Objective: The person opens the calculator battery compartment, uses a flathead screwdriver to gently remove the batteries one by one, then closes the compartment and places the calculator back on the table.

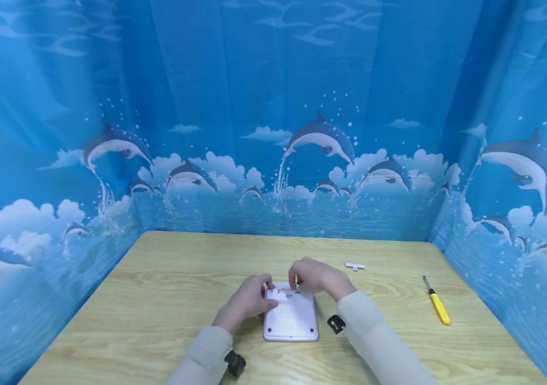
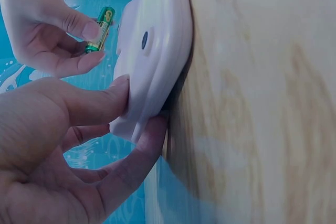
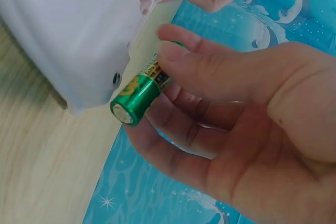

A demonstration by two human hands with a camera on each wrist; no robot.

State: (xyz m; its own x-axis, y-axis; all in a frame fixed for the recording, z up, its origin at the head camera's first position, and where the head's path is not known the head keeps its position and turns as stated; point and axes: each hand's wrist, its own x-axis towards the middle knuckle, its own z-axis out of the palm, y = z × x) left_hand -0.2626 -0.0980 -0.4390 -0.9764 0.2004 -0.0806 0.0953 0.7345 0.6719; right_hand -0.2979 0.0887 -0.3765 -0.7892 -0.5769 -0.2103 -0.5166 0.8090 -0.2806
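Note:
A flat white device (image 1: 291, 318), shaped like a desk calculator, lies back side up on the table, with an open battery compartment (image 1: 289, 292) near its far end. My left hand (image 1: 250, 297) grips its left edge; in the left wrist view the thumb (image 2: 107, 100) presses the back while fingers curl under the rim. Between thumb and fingers, my right hand (image 1: 318, 275) pinches a green and gold battery (image 3: 137, 98). This battery is close over the device's far end, one flat end showing in the right wrist view. Inside the compartment, details are too small to make out.
A small white battery cover (image 1: 354, 266) lies on the wooden table (image 1: 182, 267) beyond my right hand. Farther right is a yellow-handled screwdriver (image 1: 438, 305), its tip pointing away. Blue dolphin-print curtains (image 1: 263, 107) stand around the table's back and sides.

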